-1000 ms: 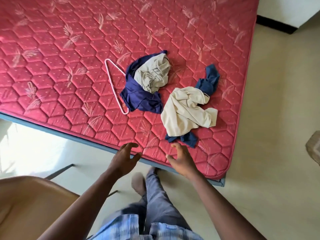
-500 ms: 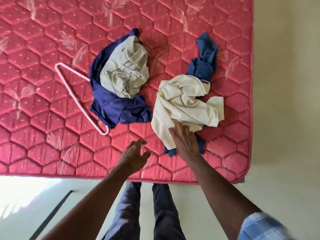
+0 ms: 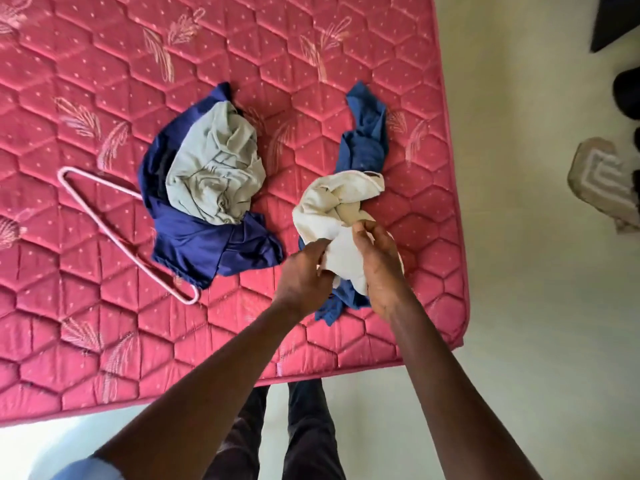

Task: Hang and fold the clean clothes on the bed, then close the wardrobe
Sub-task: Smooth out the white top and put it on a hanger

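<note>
You face a red quilted mattress [image 3: 104,306] carrying four garments in two heaps, plus one pink hanger [image 3: 188,299]. Both your hands are on the near-right heap: your left hand [image 3: 304,275] pinches the cream garment [image 3: 332,206] and your right hand [image 3: 381,268] curls round it, above a blue garment [image 3: 363,147]. To the left, a grey garment [image 3: 214,174] lies on a navy garment [image 3: 207,247], beside the hanger.
</note>
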The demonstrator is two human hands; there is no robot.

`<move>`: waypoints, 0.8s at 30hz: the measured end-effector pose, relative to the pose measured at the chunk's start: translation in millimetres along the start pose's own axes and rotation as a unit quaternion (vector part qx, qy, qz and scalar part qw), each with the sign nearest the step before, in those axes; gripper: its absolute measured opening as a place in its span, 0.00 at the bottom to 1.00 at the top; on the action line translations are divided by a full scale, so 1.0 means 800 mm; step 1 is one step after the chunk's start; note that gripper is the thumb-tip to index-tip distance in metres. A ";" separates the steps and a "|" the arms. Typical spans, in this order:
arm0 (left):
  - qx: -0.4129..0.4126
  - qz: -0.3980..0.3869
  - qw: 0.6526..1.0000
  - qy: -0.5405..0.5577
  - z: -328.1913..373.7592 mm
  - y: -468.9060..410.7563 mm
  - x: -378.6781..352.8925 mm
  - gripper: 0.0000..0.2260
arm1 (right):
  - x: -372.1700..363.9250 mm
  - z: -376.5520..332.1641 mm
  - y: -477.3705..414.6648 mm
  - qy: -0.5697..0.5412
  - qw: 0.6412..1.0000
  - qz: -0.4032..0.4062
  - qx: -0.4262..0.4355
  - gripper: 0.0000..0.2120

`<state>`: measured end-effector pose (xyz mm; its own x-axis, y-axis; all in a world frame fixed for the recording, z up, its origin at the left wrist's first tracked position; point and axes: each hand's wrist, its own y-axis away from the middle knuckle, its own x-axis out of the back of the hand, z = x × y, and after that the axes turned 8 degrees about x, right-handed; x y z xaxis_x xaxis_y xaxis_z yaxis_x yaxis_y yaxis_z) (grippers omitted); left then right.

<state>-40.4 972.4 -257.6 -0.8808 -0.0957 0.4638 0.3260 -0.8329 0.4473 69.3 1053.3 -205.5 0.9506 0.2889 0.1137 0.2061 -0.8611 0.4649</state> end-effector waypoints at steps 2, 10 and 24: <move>-0.022 -0.006 0.998 0.056 0.016 0.013 0.038 0.16 | -0.005 -0.041 0.019 0.011 0.998 -0.050 0.041 0.16; -0.074 -0.043 0.977 0.197 0.104 0.079 0.218 0.01 | -0.001 -0.193 0.103 0.374 0.887 -0.172 0.208 0.23; -0.161 -0.105 0.952 0.240 0.186 0.194 0.326 0.21 | -0.001 -0.306 0.227 -0.033 0.989 -0.105 0.097 0.10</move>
<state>-167.9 899.5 46.7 -0.9955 -0.0817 -0.0473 0.0708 -0.9774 0.1991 49.0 998.7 94.0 0.8936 0.4480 -0.0286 0.4359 -0.8505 0.2944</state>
